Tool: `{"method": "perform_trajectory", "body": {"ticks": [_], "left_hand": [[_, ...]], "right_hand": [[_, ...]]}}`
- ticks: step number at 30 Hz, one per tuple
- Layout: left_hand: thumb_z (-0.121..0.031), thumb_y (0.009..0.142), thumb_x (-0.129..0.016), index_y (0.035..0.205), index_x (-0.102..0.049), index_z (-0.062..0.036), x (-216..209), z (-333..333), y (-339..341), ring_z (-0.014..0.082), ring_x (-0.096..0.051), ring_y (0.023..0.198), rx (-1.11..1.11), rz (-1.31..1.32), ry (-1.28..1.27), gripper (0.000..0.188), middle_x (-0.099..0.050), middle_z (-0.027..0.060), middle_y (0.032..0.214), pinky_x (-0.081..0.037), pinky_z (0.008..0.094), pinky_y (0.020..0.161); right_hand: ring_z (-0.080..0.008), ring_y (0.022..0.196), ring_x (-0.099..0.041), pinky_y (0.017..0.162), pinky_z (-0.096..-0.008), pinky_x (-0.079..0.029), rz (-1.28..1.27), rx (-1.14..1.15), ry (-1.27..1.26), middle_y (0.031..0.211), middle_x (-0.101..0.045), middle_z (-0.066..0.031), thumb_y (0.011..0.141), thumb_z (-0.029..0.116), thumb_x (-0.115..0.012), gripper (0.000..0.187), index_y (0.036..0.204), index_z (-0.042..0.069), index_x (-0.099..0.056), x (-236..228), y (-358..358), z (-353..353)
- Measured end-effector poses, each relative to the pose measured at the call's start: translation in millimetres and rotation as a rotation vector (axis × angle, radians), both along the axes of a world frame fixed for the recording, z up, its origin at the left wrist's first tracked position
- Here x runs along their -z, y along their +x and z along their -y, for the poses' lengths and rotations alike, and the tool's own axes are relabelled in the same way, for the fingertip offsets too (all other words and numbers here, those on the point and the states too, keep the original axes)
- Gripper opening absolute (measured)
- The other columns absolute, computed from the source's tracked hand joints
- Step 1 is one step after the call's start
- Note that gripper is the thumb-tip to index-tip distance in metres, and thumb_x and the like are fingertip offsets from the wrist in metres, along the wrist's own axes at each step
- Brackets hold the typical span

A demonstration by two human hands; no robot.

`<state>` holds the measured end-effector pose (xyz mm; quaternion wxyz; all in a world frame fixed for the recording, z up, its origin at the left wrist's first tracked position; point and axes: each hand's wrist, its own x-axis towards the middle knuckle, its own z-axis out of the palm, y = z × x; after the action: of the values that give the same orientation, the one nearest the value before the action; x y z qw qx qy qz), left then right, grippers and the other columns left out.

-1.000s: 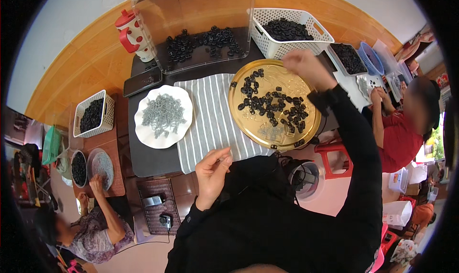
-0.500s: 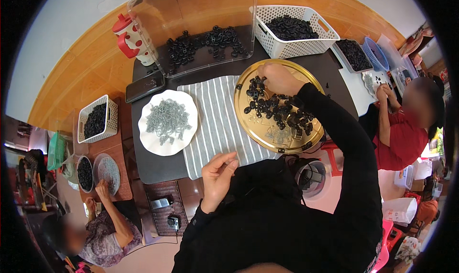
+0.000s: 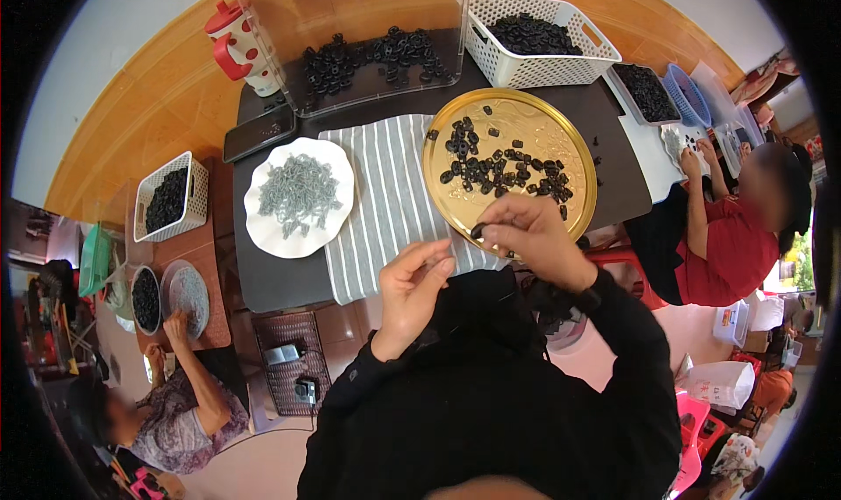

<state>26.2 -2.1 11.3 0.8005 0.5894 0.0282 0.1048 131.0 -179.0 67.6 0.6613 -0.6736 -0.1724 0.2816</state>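
My right hand (image 3: 536, 239) is over the near edge of a round gold tray (image 3: 457, 209), pinching a small black oval piece (image 3: 478, 230) between thumb and fingers. Beside it, my left hand (image 3: 408, 298) is raised at the near edge of a grey-and-white striped cloth (image 3: 377, 193). Its thumb and forefinger come close together; whatever lies between them is too small to make out. Many loose black oval pieces (image 3: 504, 174) lie scattered on the tray. Left of the cloth, a white wavy-rimmed plate (image 3: 257, 224) bears a heap of small grey translucent pieces (image 3: 302, 193).
A transparent bin (image 3: 377, 97) with black pieces and a white basket (image 3: 517, 66) of more stand at the back. A phone (image 3: 260, 134) and a red-and-white tumbler (image 3: 243, 53) are at back left. Co-workers sit left (image 3: 188, 412) and right (image 3: 745, 228) at their own trays.
My right hand has come back from the tray's far side to its near edge, with a black oval piece in its fingers. My left hand has risen slightly toward it.
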Motion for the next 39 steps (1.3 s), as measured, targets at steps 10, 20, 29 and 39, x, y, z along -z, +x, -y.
{"method": "perform_trajectory", "body": {"ticks": [10,20,29,39], "left_hand": [[0.007,0.086,-0.063,0.116,-0.064,0.0024,-2.4,18.0,2.1,0.0088,-0.057,0.081,-0.006,0.119,0.046,0.030,-0.059,0.0043,0.096,-0.047,0.0204,0.068],[0.012,0.081,-0.060,0.112,-0.065,0.0010,-6.6,-6.2,4.2,0.0102,-0.055,0.075,0.215,-0.029,0.366,0.033,-0.058,0.0058,0.087,-0.044,0.0227,0.064],[0.007,0.077,-0.062,0.094,-0.068,0.0023,-8.3,-16.4,20.7,0.0247,-0.060,0.072,-0.194,0.143,0.710,0.019,-0.062,0.0141,0.084,-0.048,0.0314,0.063],[0.006,0.070,-0.061,0.098,-0.064,0.0082,14.8,1.8,17.2,0.0387,-0.051,0.099,-0.239,0.278,1.357,0.028,-0.055,0.0195,0.108,-0.043,0.0456,0.084]], "right_hand": [[-0.0074,0.074,-0.058,0.061,-0.0209,-0.045,0.124,0.208,0.105,0.088,-0.064,-0.0032,0.087,-0.002,-0.063,0.012,0.099,-0.001,-0.065,30.2,-49.3,-9.7],[-0.0173,0.067,-0.056,0.060,-0.0266,-0.042,0.595,0.167,0.053,0.077,-0.059,-0.0087,0.080,-0.009,-0.061,0.013,0.090,-0.001,-0.064,37.3,-46.6,-14.0],[-0.0339,0.074,-0.058,0.064,-0.0374,-0.046,1.020,0.434,-0.637,0.081,-0.057,-0.0149,0.078,-0.004,-0.060,0.005,0.082,-0.001,-0.062,37.7,-1.7,55.7],[-0.0325,0.080,-0.056,0.067,-0.0406,-0.046,1.071,0.339,-0.751,0.083,-0.055,-0.0136,0.077,-0.001,-0.060,0.008,0.083,0.000,-0.064,41.4,0.0,56.2]]}}
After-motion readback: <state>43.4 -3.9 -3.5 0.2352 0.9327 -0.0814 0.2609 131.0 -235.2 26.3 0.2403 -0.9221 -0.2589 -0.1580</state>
